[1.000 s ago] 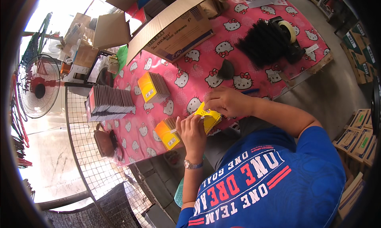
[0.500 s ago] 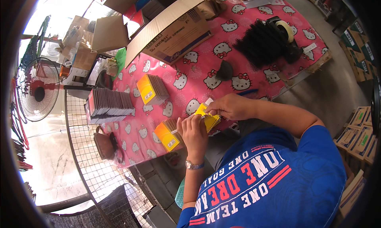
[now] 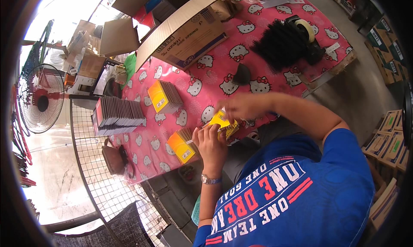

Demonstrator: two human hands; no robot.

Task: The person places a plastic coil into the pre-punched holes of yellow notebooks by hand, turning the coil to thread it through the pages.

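A yellow spiral notebook [image 3: 219, 119] is at the near edge of the table, with its cover bent up. My left hand [image 3: 208, 140], wearing a wristwatch, has its fingers curled onto the notebook's near left side. Over its far right side is my right hand [image 3: 241, 107], smeared by motion; its fingertips cannot be made out clearly. Just left of my left hand stands a stack of orange-yellow spiral notebooks [image 3: 180, 147], with a small white piece at its edge. A similar yellow stack [image 3: 164, 97] sits farther back.
Dark spiral notebooks [image 3: 118, 113] are stacked at the left. An open cardboard box [image 3: 189, 38] stands at the back. Black bristly material [image 3: 279, 45], a tape roll [image 3: 308, 33] and a dark grey lump [image 3: 242, 75] lie on the pink tablecloth. A brown pouch [image 3: 113, 158] is at the left edge.
My right hand has shifted slightly away from me and left, and is now blurred. The yellow notebook's cover has lifted and bent. My left hand has barely moved.
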